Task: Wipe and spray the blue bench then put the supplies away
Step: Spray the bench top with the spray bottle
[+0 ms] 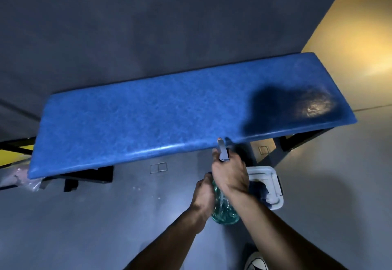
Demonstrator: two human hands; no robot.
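Observation:
The blue padded bench [148, 116] runs across the middle of the view, with a glossy patch near its right end. A clear spray bottle [225, 212] with greenish liquid and a grey trigger head [223, 153] is held upright just in front of the bench's near edge. My right hand [230, 176] wraps the bottle's neck and trigger. My left hand [204, 193] holds the bottle's body from the left. Its nozzle points at the bench. A blue cloth [257, 191] lies in a white bin on the floor.
The white plastic bin [273, 184] stands on the grey floor right of my hands, under the bench edge. Black bench legs [297, 142] show below. Crumpled plastic [19, 178] lies at the left. A shoe [255, 261] is at the bottom. A yellow wall [360, 25] is on the right.

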